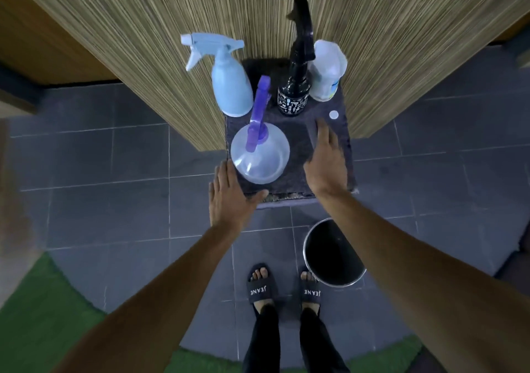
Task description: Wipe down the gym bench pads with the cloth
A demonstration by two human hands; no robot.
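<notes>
One dark cloth (298, 137) drapes a stand, bench pads unseen; clear spray bottle (259, 157) and others sit on it; left hand (229, 197), fingers straight, at its front corner; right hand (327, 160) spread flat over it; fetching stage, judged; bottles need clearing first.

On the desk (286, 204), a cloth (298, 140). On the cloth at the back, left to right: trigger sprayer (229, 85), tall sprayer (294, 97), jug (327, 71). In front at left, round sprayer (259, 157); just before the jug, a cap (333, 114). On the floor before the desk, to the right, a bucket (334, 253).
</notes>
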